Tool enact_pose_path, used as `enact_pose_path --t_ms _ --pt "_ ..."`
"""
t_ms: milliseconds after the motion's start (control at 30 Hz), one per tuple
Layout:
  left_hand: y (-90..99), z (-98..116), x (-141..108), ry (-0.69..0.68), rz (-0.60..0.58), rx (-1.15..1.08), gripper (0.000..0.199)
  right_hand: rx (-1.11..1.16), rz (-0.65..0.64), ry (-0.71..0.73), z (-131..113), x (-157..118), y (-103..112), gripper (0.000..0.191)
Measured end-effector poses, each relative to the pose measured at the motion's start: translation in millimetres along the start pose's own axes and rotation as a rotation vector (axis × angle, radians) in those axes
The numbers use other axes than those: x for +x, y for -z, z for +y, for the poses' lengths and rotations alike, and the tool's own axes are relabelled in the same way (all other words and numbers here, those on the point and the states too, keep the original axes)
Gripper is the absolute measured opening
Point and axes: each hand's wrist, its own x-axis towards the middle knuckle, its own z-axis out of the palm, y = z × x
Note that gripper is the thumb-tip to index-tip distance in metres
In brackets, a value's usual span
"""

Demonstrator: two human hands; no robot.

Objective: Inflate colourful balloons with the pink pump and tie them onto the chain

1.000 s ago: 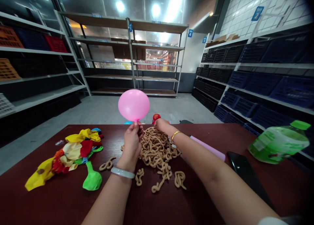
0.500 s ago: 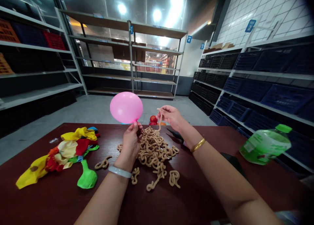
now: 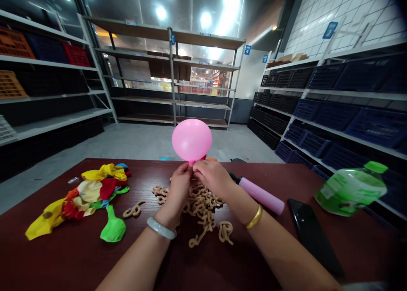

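Both hands met at the neck of a pink balloon (image 3: 191,139), which stood inflated just above the far side of the dark red table (image 3: 79,261). The left hand (image 3: 180,185) was pinched shut on the neck from below, and the right hand (image 3: 212,178) closed on the same spot from the other side, fingertips touching the left's; whether it also held a strand of cord could not be told. Beneath the 2 wrists lay a loose heap of tan twisted cords (image 3: 203,208), with a few stray pieces apart from it. To the left sat a pile of limp, uninflated balloons (image 3: 85,195) in yellow, red and white, and 1 green balloon (image 3: 113,229) lay just beside that pile. To the right lay a pink pump (image 3: 262,195), near it a black phone (image 3: 313,238), and further right a green bottle (image 3: 351,191).

By my judgement the balloon would handle as very light, springy and thin-skinned, easily burst by a nail or a hard squeeze and quick to lose air if the neck slipped. The neck, tight between thumb and finger, looked the only safe place to hold it; the round body would only skid away.
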Motion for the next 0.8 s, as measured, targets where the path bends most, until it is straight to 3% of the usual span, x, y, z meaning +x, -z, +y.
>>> enact_pose_path --t_ms 133,233,333,467,533,667,800 --pt "0.9 -8.5 3.3 -0.044 0.005 0.037 0.025 -0.153 0.006 0.03 -2.5 -2.3 -4.5 0.017" --pt "3.5 -7.8 7.1 -0.043 -0.015 0.059 0.02 -0.089 0.016 0.009 6.3 -1.3 -1.6 0.013" --pt "5.4 -5.0 9.3 -0.052 -0.035 0.14 0.021 0.167 0.074 -0.094 20.6 0.3 7.2 0.007" --pt "-0.7 -6.2 2.4 -0.016 -0.074 0.177 0.025 0.771 0.192 -0.291 28.8 3.1 20.6 0.011" --pt "-7.1 -7.6 -6.0 0.04 -0.13 0.149 0.026 1.0 0.196 -0.287 24.3 4.7 25.1 0.016" --pt "-16.3 -2.1 -20.6 0.122 -0.243 0.014 0.027 1.102 0.133 -0.153 10.1 5.8 33.7 0.025" --pt "-15.6 12.6 -20.2 0.172 -0.273 -0.154 0.024 1.107 0.028 -0.153 13.4 0.0 42.3 0.032"
